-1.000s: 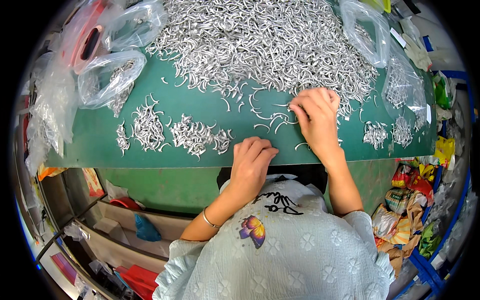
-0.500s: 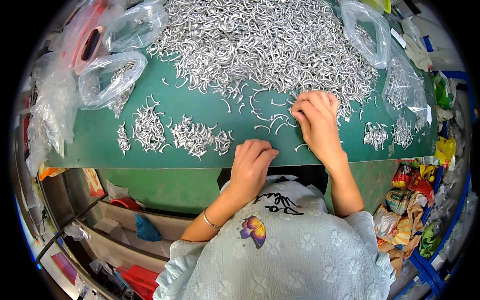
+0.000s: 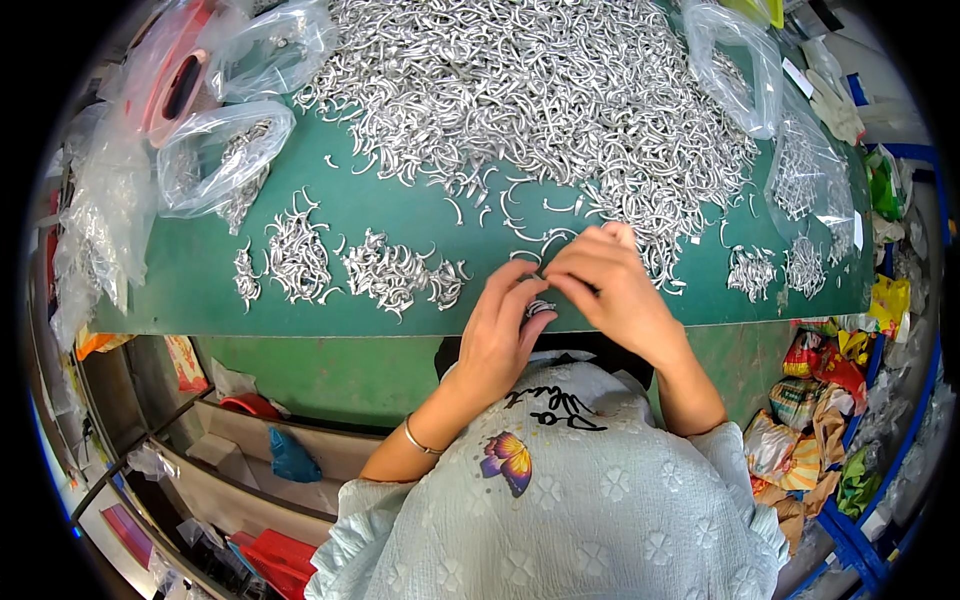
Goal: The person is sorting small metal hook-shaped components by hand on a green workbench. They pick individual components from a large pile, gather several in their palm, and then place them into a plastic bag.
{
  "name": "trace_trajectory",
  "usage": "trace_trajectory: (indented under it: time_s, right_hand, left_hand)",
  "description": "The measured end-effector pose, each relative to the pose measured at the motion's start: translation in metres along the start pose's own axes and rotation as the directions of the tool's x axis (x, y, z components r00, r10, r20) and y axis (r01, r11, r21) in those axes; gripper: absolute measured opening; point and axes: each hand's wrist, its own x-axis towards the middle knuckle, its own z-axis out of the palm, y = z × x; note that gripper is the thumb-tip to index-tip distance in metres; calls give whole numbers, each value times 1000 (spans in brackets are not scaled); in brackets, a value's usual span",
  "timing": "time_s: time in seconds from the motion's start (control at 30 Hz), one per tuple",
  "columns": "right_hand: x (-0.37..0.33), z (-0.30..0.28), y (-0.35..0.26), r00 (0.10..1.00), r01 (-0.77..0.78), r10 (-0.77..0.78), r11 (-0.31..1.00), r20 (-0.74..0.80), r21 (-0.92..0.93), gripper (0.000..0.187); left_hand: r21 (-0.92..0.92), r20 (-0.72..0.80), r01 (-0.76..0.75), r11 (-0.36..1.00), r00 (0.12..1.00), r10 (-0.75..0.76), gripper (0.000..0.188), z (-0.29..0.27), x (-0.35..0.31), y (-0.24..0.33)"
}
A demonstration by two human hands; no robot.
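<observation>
Several small curved silver metal pieces [image 3: 541,307] lie in my left hand [image 3: 499,325], whose fingers curl round them near the table's front edge. My right hand [image 3: 610,290] has come up against the left fingertips, its thumb and fingers pinched together; what they hold, if anything, is too small to make out. Just beyond the hands, a few loose curved pieces [image 3: 558,237] are scattered on the green table [image 3: 400,210]. A large heap of the same pieces [image 3: 530,90] covers the far middle, reaching close to my right hand.
Smaller piles [image 3: 390,272] of the pieces sit left of my hands, others [image 3: 750,272] to the right. Clear plastic bags [image 3: 225,160] with pieces stand at the left, and another bag [image 3: 815,170] at the right. A pink basket [image 3: 175,85] is at the far left.
My right hand has moved left and nearer, from the heap's edge to my left hand. The left fingers have parted somewhat, so the pieces in them now show.
</observation>
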Motion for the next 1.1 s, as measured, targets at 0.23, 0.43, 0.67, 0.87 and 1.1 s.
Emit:
trace_trajectory:
  time_s: [0.23,0.43,0.67,0.87,1.1]
  right_hand:
    - [21,1,23,977,-79,2,934,-214,-349,12]
    - [19,3,14,965,17,-63,984,-254,-179,11]
    - [36,37,8,982,70,-95,986,-162,-153,11]
    - [33,30,7,985,19,-45,988,-167,-152,11]
    - [42,45,7,981,45,-81,979,-175,-200,10]
  left_hand:
    - [152,140,-101,983,987,80,33,-5,11,7]
    - [149,86,-110,983,991,98,26,-3,3,0]
    - [148,53,-113,983,993,106,26,-4,6,8]
    - [133,59,-138,981,990,131,26,-4,2,1]
    - [103,37,-158,982,987,155,26,-2,2,-3]
